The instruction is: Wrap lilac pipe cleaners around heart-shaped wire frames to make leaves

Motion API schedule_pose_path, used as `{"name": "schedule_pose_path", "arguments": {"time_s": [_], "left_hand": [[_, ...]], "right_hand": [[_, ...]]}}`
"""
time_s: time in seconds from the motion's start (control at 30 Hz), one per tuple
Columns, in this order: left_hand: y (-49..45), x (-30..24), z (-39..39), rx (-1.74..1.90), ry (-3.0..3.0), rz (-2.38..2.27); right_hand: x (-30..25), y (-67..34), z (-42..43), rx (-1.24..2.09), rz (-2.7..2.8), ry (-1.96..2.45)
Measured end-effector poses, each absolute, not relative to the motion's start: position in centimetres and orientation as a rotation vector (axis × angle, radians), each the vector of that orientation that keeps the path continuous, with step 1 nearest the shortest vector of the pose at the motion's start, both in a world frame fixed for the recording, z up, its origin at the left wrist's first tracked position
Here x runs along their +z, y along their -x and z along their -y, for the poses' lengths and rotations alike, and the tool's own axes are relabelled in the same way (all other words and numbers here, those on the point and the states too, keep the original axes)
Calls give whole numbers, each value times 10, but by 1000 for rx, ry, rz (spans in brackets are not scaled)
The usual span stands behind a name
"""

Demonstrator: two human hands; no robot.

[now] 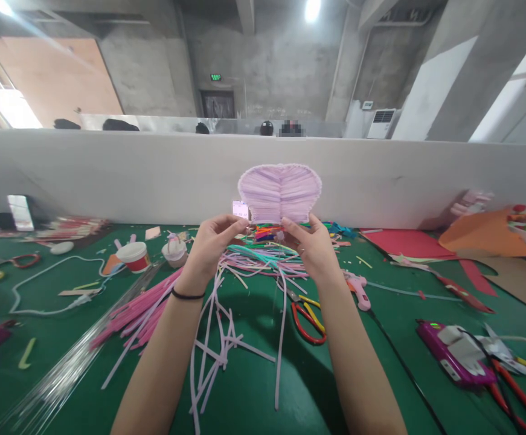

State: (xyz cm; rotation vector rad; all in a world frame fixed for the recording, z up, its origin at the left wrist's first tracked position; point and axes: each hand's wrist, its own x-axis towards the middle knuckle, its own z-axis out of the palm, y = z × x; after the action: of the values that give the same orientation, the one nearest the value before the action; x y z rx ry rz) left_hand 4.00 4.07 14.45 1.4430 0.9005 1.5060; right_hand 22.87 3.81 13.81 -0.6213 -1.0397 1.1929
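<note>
A pale lilac pipe-cleaner piece (pixel 281 192) is held up before me, shaped like a wide petal with a fuzzy rim and a centre seam. My left hand (pixel 215 244), with a dark band on its wrist, pinches the lower left edge. Thumb and fingers of my right hand (pixel 312 244) close on the lower right edge. Below the hands lies a pile of pastel pipe cleaners (pixel 263 260). Loose lilac stems (pixel 220 353) spread toward me, and a bundle of pink pipe cleaners (pixel 142 311) rests beside my left forearm.
Red-handled pliers (pixel 308 323) and a pink glue gun (pixel 359 291) lie near my right forearm. A purple power strip (pixel 455 356) sits at right. A paper cup (pixel 133 257) stands at left, with clear plastic sticks (pixel 76 356) nearer. A white partition (pixel 154 178) borders the green table.
</note>
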Motion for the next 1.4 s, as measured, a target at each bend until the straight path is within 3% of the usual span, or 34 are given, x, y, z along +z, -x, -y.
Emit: {"name": "schedule_pose_path", "arguments": {"time_s": [0.5, 1.0, 1.2, 1.4], "left_hand": [[-51, 152, -28, 1652, -1646, -1058], [-61, 148, -23, 1906, -1921, -1343], [-46, 149, -37, 1692, -1419, -892], [-40, 145, -43, 1145, -1181, -675]], "right_hand": [[139, -220, -33, 867, 1150, 745], [136, -213, -32, 822, 1180, 717], [137, -215, -33, 963, 1078, 678], [137, -212, -32, 972, 1096, 685]]}}
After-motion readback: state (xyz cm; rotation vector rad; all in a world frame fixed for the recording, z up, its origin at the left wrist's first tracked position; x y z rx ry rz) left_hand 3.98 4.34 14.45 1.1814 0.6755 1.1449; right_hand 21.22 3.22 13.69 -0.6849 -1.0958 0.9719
